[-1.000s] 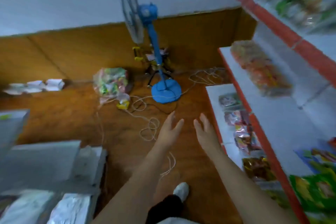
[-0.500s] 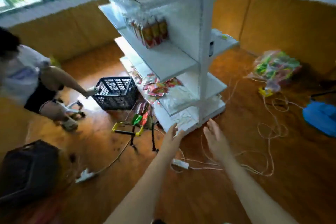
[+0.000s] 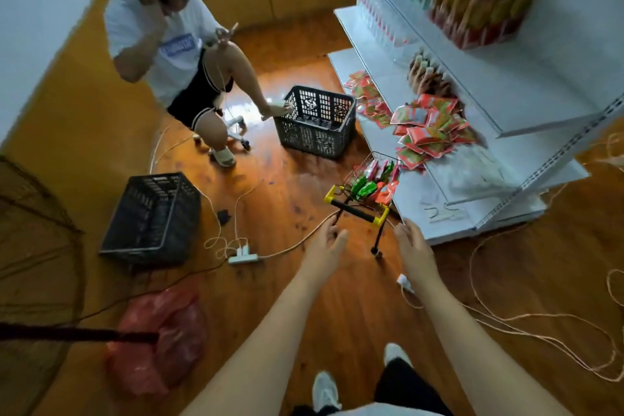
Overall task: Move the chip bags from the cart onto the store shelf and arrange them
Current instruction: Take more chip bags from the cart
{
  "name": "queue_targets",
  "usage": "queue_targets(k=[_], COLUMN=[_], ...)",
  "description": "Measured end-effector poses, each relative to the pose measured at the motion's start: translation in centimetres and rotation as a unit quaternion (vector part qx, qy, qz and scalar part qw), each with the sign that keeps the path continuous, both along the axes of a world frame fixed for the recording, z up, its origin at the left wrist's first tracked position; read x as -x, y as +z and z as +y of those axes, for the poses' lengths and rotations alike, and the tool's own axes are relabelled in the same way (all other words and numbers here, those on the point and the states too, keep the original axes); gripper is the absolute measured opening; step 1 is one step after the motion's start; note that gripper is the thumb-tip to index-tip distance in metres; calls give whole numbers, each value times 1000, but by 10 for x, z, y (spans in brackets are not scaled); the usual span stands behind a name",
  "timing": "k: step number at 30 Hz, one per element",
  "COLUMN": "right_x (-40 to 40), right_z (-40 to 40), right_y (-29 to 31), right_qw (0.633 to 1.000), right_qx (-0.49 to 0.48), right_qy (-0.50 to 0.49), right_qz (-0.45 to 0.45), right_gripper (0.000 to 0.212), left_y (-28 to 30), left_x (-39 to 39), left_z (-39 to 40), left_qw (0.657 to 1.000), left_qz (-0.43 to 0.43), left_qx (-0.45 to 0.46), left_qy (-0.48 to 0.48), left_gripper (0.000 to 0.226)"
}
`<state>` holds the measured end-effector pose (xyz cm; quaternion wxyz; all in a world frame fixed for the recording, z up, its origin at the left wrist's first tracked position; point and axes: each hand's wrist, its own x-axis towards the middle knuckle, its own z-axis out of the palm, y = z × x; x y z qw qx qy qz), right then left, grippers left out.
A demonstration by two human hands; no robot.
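Cart (image 3: 366, 189) now nearer hands.

Green and red chip bags (image 3: 370, 183) stand in the small wire cart (image 3: 363, 203) beside the white shelf (image 3: 449, 223).

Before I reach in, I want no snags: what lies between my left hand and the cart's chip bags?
In the head view, only the cart's black handle bar lies between the left hand and the chip bags.
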<state>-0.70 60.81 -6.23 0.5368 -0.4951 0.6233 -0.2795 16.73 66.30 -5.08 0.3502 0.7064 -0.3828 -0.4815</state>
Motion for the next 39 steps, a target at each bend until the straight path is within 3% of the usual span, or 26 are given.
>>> queue_targets(k=[7,12,18,23,29,32,35,39], right_x=[-56,-86,-99,-94,-94,-102,-106,-111], right_z=[-86,-195,-315,-392,-430,-435,-430,-422], right_y=[-39,-91,-159,-242,-403,-463,-495,-501], right_qw=[999,994,970,953,930,921,908,903], right_qx=[-28,-79,-202,-241,-222,-181,-153,-133], right_qy=[-24,-67,-107,-121,-106,-126,-145,-144], right_qz=[19,27,86,136,272,322,361,383], right_gripper=[52,50,58,51,47,47,40,27], left_y=[-37,-79,-151,-246,-424,-491,-535,-536], left_x=[-51,-91,-122,-124,-94,-76,-61,-56], left_z=[-86,-201,-339,-438,-518,-537,-539,-539], left_qw=[999,996,973,949,869,835,818,818], left_qz=[12,-17,-65,-137,-282,-342,-387,-394], left_qx=[-34,-74,-179,-209,-187,-168,-163,-170], left_qy=[-16,-55,-132,-194,-361,-397,-393,-383], left_gripper=[58,56,62,56,30,21,22,22])
